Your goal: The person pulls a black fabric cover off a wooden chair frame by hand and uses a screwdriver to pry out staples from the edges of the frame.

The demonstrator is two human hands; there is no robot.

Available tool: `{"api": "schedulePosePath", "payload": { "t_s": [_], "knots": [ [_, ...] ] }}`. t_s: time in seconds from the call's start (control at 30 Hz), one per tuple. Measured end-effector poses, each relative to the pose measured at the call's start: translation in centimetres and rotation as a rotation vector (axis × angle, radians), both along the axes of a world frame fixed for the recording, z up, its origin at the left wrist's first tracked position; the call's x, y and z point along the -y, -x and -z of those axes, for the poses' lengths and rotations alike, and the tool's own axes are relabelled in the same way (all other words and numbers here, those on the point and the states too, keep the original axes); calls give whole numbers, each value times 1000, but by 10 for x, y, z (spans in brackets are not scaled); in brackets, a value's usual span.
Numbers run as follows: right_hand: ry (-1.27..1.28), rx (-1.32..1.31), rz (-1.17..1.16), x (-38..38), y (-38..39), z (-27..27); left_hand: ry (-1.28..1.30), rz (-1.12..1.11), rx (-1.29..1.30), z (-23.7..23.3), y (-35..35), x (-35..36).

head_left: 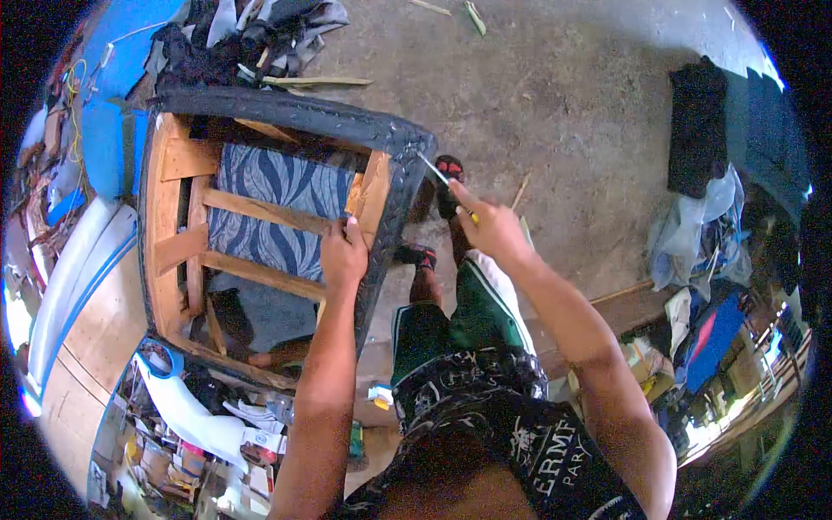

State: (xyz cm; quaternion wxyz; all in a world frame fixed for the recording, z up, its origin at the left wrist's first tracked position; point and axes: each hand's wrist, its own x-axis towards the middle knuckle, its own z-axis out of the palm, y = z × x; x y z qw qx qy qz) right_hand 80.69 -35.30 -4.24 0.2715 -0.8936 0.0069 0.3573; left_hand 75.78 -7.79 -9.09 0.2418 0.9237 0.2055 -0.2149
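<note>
An upholstered wooden furniture frame [277,213] stands tilted in front of me, its bare slats showing and black cover material [286,113] along its edges. My left hand [344,251] is closed around the wooden rail [371,195] on its right side. In my right hand [496,227] is a screwdriver [436,171] with a thin metal shaft and a bit of yellow at the handle. Its tip meets the black material at the frame's upper right corner. Blue-grey patterned fabric [276,208] shows behind the slats.
Dark fabric scraps [260,39] lie in a heap beyond the frame, with a wood strip [316,82] beside them. Clear plastic bags [706,230] and a black cloth [698,126] are at the right. Clutter surrounds a white curved piece [186,403] at lower left.
</note>
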Motion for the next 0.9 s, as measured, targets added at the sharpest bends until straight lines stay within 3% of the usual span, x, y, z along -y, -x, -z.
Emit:
{"api": "schedulePosePath", "payload": {
  "t_s": [0.1, 0.17, 0.23, 0.33, 0.43, 0.5, 0.7, 0.77, 0.87, 0.9],
  "knots": [
    [-79, -87, 162, -5, 12, 18, -40, -2, 20, 1, 5, 1],
    [-186, 23, 245, -8, 52, 76, -29, -14, 39, 7, 2, 1],
    [-502, 324, 381, -19, 60, 113, 10, -49, -71, 13, 7, -4],
    [-415, 324, 379, -32, 24, 142, 46, -53, -21, 15, 8, -6],
    [-313, 259, 325, -23, 14, 109, -4, -18, -29, 3, 4, -4],
    [-90, 90, 114, -2, 16, 78, -1, -37, -69, 6, 2, -5],
    [-109, 90, 47, 21, 23, 38, 15, -62, -61, 6, 3, -5],
    [-63, -35, 17, 16, 5, 26, 15, -50, -19, 7, 1, -5],
    [-46, -68, -10, 15, -9, 18, 53, -134, -161, 2, 0, -5],
    [-49, -72, -15, 16, -6, 24, 66, -48, -110, 0, 1, -5]
  ]
}}
